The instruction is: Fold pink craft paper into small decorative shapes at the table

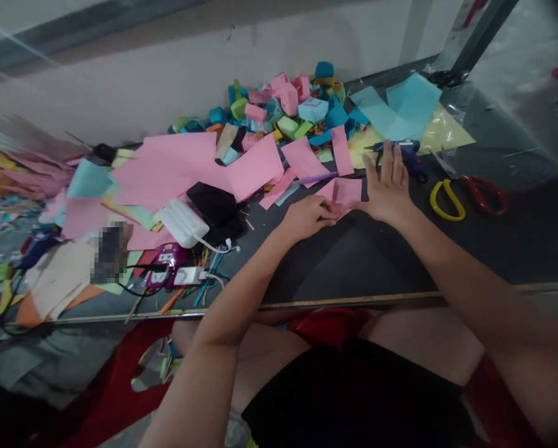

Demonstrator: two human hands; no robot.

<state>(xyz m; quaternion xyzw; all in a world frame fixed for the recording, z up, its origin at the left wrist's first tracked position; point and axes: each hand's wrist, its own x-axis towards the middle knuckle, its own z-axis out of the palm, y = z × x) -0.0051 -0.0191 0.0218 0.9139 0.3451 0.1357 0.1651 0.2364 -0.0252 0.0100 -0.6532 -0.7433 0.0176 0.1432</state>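
Note:
A small pink paper piece [346, 190] lies on the dark table [353, 255] in front of me. My left hand [306, 216] has its fingers curled and pinches the paper's lower left edge. My right hand [388, 183] lies flat beside the paper's right side with its fingers stretched out, pressing down on the paper's edge and the table.
Large pink sheets [176, 165] and a heap of folded coloured paper boxes [288, 106] lie behind. Blue and yellow sheets [409, 106], a blue glue gun [407, 152] and yellow-and-red scissors [465, 193] sit to the right. A white power bank [183, 223], black pouch [216, 208] and cables lie left.

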